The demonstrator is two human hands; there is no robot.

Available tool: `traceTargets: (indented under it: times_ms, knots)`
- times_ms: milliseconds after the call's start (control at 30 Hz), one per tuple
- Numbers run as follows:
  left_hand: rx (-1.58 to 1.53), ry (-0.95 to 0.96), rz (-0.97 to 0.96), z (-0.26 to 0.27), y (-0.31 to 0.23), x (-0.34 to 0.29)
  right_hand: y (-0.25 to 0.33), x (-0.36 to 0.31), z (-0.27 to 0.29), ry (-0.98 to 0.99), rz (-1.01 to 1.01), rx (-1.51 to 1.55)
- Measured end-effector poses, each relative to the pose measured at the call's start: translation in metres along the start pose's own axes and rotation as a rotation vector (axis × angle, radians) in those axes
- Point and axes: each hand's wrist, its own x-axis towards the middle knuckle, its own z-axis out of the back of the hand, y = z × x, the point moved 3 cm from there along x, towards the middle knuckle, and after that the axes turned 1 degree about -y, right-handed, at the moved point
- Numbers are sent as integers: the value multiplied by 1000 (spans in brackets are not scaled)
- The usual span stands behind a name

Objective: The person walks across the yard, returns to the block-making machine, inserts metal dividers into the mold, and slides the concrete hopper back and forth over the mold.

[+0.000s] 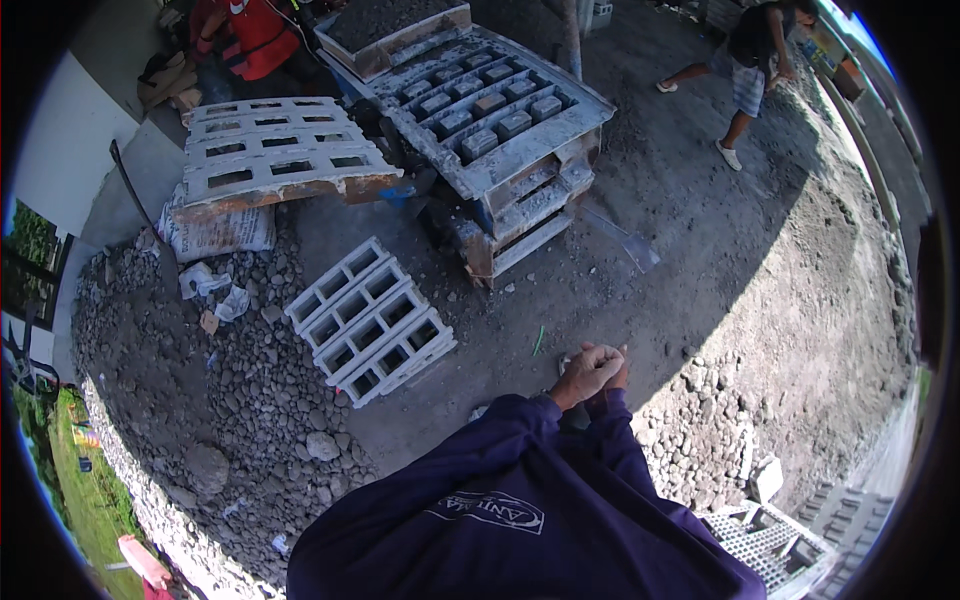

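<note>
My left hand [588,374] and my right hand [619,377] are together in front of my body, at the ends of dark blue sleeves. The left hand's fingers are curled in against the right hand; whether anything lies between them is hidden. Most of the right hand's fingers are behind the left. Ahead stands a grey, caked metal block mould machine [548,165] with rows of rectangular cores in its top. To the left of my hands, hollow concrete blocks [372,322] lie side by side on the ground. Beyond them, a grey plate with rectangular openings [270,150] rests tilted.
A gravel heap [240,430] covers the left, with a white sack [222,234] and a long-handled shovel [138,198] beside it. One person in red [262,45] is at the far left; another [752,60] strides at the far right. A white lattice crate [752,545] lies near right.
</note>
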Motion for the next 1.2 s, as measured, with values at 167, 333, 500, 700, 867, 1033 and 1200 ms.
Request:
traceTargets:
  times_ms: [167,333,500,700,867,1033,1200]
  knots:
    - [372,-571,35,73,91,46,30,58,-13,-52,-467,-920]
    - [384,-1103,511,158,208,-101,16,137,-58,355,-279,-1123]
    - [-91,-1261,871,99,227,-235,-72,164,-142,1022,189,-1750]
    - [-771,-1531,992,-6,221,-279,-223,113,-219,1527,382,-1815]
    - [-942,-1594,864,-39,201,-245,-321,122,-215,1718,746,-1934]
    - [-1144,-1572,847,-76,213,-234,-363,146,-201,1823,1033,-1920]
    - [-1151,-1586,931,-81,213,-240,-361,137,-215,1979,803,-2053]
